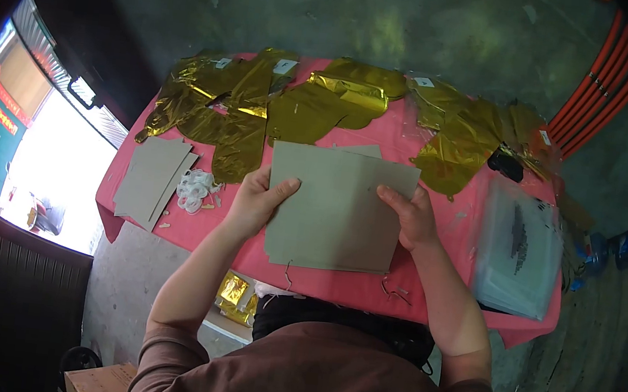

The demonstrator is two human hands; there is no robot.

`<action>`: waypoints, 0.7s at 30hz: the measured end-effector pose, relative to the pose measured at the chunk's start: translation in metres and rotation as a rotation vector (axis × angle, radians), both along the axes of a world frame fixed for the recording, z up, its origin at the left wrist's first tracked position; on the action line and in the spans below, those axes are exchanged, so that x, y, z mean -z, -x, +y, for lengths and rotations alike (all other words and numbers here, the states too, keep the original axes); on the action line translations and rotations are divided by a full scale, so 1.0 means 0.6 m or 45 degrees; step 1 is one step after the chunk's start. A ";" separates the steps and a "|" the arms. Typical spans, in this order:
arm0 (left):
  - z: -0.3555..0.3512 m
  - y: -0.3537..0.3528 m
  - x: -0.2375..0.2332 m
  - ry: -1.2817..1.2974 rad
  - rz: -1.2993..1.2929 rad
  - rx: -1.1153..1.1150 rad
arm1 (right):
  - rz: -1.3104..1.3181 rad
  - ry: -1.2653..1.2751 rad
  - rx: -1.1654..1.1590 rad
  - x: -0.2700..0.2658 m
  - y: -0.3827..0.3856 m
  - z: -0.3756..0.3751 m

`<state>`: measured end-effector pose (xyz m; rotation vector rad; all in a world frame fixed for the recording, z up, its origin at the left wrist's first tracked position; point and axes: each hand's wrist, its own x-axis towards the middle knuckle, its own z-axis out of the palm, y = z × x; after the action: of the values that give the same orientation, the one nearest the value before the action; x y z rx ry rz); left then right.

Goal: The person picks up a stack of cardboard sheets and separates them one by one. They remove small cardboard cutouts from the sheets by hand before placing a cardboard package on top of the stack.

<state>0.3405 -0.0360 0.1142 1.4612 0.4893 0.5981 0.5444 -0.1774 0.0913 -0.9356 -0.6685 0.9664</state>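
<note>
So both hands are on a stack of flat grey cardboard sheets (335, 210), which sits on the near edge of a table covered in pink cloth (365, 287). The left hand (255, 203) grips the stack's left edge with the thumb on top and the fingers tucked underneath. The right hand (413, 219) does the same on the right edge, thumb pressed on the upper face (so both are grasping, not resting loose). Just past the stack's far edge there's a whole mess of crumpled gold foil balloons (301, 105) spread across the table. Left of the stack is a little heap of white loops (196, 187), and beyond that a second pile of grey card sheets (149, 177). Right of the stack lies a pile of clear plastic bags (520, 254), with a small black object (505, 163) near the foil above them. Further off to the upper right, orange tubes (602, 82) run along the concrete floor. Below the stack, under the table edge, a gold packet (237, 296) shows.
</note>
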 end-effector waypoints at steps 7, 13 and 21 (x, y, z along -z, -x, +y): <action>-0.030 0.013 -0.012 -0.213 -0.258 -0.176 | -1.049 -0.114 0.545 -0.047 -0.001 -0.007; -0.032 0.021 0.001 -0.302 -0.242 -0.289 | -2.022 -0.328 1.010 -0.128 0.031 -0.017; -0.027 0.023 0.019 -0.315 -0.261 -0.226 | -2.079 -0.259 0.676 -0.131 0.035 -0.017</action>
<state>0.3265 -0.0522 0.1028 1.5780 0.3955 0.9670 0.5234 -0.1873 0.1701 -1.5117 -1.6781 -0.5531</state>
